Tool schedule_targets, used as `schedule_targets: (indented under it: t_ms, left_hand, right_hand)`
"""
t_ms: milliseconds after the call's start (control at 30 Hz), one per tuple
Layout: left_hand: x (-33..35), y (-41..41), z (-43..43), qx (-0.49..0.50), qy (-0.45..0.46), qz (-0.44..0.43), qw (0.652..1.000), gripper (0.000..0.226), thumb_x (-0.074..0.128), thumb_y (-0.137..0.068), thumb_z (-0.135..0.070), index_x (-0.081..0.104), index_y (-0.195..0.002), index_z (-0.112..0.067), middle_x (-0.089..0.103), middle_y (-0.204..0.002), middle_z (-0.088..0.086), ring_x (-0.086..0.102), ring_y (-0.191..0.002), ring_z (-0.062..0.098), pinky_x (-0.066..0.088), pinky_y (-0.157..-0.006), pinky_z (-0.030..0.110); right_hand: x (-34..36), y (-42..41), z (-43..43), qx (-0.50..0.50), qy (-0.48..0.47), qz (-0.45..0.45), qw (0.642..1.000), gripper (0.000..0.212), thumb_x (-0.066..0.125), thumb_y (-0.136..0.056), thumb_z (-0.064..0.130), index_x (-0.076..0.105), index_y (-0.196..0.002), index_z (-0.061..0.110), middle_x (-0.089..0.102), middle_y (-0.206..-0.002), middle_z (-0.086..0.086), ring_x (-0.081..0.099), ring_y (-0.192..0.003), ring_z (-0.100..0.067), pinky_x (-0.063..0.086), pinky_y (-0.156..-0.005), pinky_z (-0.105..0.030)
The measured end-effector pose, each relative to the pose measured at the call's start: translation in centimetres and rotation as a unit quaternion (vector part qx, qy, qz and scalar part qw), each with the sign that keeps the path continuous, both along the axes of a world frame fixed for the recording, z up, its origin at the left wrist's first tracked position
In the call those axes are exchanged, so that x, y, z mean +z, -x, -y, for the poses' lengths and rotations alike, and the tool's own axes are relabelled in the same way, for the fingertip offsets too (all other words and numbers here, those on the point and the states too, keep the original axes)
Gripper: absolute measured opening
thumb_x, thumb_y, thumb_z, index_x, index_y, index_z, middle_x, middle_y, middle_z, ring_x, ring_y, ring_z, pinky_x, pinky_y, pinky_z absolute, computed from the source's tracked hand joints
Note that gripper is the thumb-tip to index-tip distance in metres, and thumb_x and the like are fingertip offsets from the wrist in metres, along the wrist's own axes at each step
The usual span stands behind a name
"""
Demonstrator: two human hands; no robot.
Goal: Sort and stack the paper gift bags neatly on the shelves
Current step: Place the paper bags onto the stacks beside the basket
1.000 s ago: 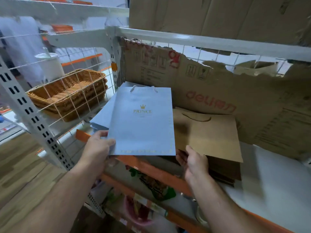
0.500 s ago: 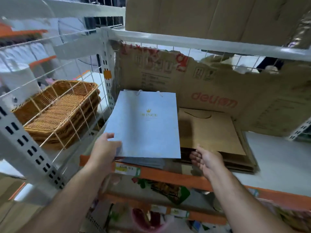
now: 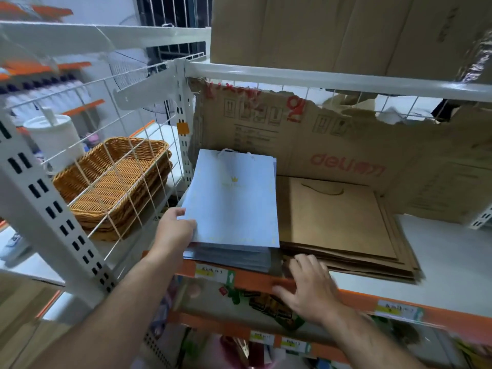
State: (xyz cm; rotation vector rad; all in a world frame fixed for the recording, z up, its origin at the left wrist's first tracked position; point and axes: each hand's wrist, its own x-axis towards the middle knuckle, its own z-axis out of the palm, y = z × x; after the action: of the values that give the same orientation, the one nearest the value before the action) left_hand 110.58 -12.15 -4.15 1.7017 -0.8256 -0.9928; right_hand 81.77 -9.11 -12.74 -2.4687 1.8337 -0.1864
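Observation:
A light blue gift bag [image 3: 234,201] with a small gold crown lies flat on top of a stack of blue bags [image 3: 234,258] at the left of the white shelf [image 3: 447,265]. My left hand [image 3: 174,227] holds its near left corner. Right of it sits a stack of brown kraft bags [image 3: 343,225], lying flat. My right hand [image 3: 310,287] hovers with fingers spread over the orange shelf edge [image 3: 255,282], just in front of the brown stack, holding nothing.
A torn cardboard sheet [image 3: 332,145] lines the shelf's back. Wicker baskets [image 3: 117,182] and a white lidded cup [image 3: 54,137] sit behind a wire divider [image 3: 127,166] on the left. A cardboard box [image 3: 332,33] rests overhead; packaged goods fill the shelf below.
The blue bag has come down flat onto the blue stack. My right hand drew back from the brown bags to the shelf edge and opened. The view shifted left and down.

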Motion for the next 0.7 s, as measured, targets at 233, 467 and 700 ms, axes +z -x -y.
schedule_targets:
  t_ms: [233, 467, 700]
  left_hand:
    - [0.3, 0.6, 1.1, 0.028, 0.032, 0.236, 0.971, 0.054, 0.062, -0.092, -0.024, 0.044, -0.143, -0.018, 0.052, -0.135, 0.005, 0.051, -0.119, 0.025, 0.045, -0.096, 0.042]
    - [-0.9, 2.9, 0.2, -0.272, -0.028, 0.550, 0.789, 0.088, 0.064, -0.078, -0.073, 0.019, -0.151, -0.054, -0.001, -0.167, -0.005, -0.007, -0.153, 0.025, 0.001, -0.120, 0.059]
    - [0.1, 1.9, 2.6, -0.333, -0.022, 0.553, 0.763, 0.081, 0.069, -0.083, -0.062, 0.025, -0.151, -0.053, 0.012, -0.163, -0.010, 0.004, -0.152, 0.024, 0.013, -0.119, 0.061]
  right_hand:
    - [0.0, 0.4, -0.1, 0.016, -0.006, 0.009, 1.000, 0.053, 0.036, -0.081, 0.077, 0.049, -0.112, 0.036, 0.044, -0.114, 0.015, 0.041, -0.109, -0.012, 0.037, -0.096, -0.032]
    - [-0.3, 0.7, 0.0, 0.027, 0.002, 0.015, 1.000, 0.062, 0.030, -0.078, 0.077, 0.052, -0.119, 0.035, 0.047, -0.119, 0.013, 0.043, -0.112, -0.015, 0.038, -0.099, -0.036]
    - [0.2, 0.3, -0.2, 0.010, -0.025, 0.019, 0.999, 0.056, 0.038, -0.083, 0.074, 0.048, -0.125, 0.038, 0.043, -0.124, 0.016, 0.039, -0.117, -0.012, 0.035, -0.103, -0.033]
